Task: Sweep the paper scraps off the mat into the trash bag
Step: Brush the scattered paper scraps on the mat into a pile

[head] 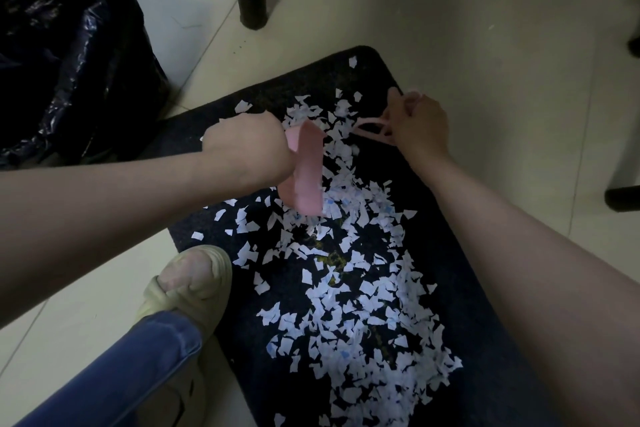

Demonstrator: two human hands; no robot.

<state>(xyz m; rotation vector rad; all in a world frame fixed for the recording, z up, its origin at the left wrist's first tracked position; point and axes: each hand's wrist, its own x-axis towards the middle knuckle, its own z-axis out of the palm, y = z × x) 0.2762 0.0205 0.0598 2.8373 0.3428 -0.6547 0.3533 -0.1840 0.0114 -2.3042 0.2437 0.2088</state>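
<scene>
- On the mat (pixel 322 76), the paper scraps (pixel 363 322) cover most of the middle. The thickest heap sits at the near end, and almost none have reached the trash bag (pixel 69 62).
- The left grip (pixel 249 146) is curled round a broad pink tool (pixel 306 170). It's too blurred to say whether it's a brush or a pan.
- The right grip (pixel 419 125) pinches a thin pink loop (pixel 372 130) by the mat's far right edge. I can't tell what the loop belongs to.
- Risk: the scraps are light, so a quick stroke would likely flick them onto the floor (pixel 485 28) instead of pushing them along.
- Risk: the bag sits off the far left corner, well apart from the main heap. Over that long a path, bits will probably spill off the mat's left edge.
- Risk: the bag looks slumped and I can't make out its mouth. Scraps swept at a closed fold would pile up outside it.
- Risk: the shoe (pixel 194 284) touches the left edge, so scraps may catch against it.
- Risk: the mat may slide or ruck on the tile under a hard push.
</scene>
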